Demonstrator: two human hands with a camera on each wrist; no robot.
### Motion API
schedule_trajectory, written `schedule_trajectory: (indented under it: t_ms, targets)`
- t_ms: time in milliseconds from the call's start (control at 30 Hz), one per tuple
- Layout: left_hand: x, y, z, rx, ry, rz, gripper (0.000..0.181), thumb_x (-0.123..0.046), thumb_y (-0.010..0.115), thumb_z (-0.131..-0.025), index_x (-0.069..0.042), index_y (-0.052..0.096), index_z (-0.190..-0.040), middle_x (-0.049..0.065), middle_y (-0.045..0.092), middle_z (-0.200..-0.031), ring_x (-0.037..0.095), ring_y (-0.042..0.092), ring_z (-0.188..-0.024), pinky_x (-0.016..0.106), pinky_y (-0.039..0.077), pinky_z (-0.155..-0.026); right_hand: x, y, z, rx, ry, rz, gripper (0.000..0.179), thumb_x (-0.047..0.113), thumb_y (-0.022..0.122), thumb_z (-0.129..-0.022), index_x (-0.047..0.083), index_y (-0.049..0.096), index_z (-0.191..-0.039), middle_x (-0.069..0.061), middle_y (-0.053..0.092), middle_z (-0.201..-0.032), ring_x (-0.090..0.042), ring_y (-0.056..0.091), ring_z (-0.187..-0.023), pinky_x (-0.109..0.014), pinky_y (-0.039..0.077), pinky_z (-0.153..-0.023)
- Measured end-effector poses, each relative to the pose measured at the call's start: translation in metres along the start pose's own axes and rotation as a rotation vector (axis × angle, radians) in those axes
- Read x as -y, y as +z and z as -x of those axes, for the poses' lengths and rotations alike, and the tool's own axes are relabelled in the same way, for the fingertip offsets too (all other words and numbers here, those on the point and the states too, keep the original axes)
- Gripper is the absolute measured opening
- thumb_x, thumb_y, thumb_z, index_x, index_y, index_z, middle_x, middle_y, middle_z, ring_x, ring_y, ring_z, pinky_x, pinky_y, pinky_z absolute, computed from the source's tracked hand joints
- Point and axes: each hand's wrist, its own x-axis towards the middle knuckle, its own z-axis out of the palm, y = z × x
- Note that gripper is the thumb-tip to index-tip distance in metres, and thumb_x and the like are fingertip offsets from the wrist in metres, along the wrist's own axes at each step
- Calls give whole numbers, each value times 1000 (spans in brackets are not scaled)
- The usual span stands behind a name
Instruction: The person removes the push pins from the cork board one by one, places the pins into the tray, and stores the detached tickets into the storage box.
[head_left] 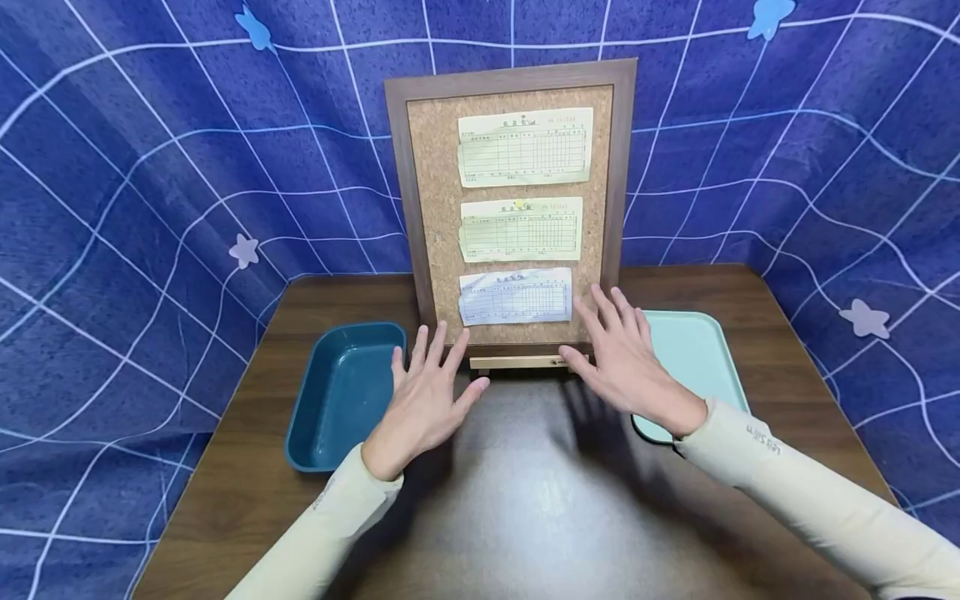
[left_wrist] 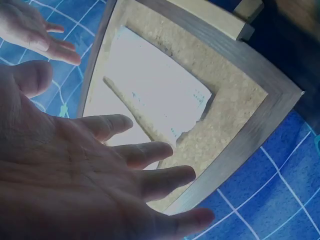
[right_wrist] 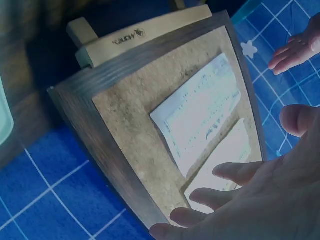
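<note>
"While the left hand is splayed wide, how is the right hand?"
"Splayed too; the corkboard, with three paper slips on it, stands just beyond both on the counter."

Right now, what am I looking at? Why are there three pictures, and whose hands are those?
These aren't robot parts: they're one person's left hand and right hand. The widest picture comes from a camera on the person's head, looking forward and down. The other two come from cameras worn on the wrists, so each shows one palm up close.

On the brown table are a blue tray and a mint-green tray. Between them stands a framed cork board with three paper slips on it. Both hands have their fingers spread, and they hold nothing.
</note>
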Motion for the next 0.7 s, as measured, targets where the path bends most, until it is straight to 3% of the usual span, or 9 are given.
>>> schedule_trajectory:
  t_ms: [333, 700]
  targets:
    - [0, -10, -7, -5, 33, -17, 73, -64, 34, -92, -21, 23, -151, 14, 14, -155, 32, 0, -142, 64, 6, -103, 4, -9, -8, 1, 25, 5, 69, 49, 46, -95, 9, 28, -148, -18, 14, -154, -35, 2, -140, -64, 4, -102]
    - [-1, -20, -14, -19, 41, -23, 73, -61, 39, -92, -20, 24, -151, 14, 14, -155, 34, 2, -141, 64, 7, -102, 6, -16, -16, -37, 22, 0, 67, 46, 48, -95, 7, 30, -147, -19, 17, -152, -36, 5, -140, -64, 6, -102]
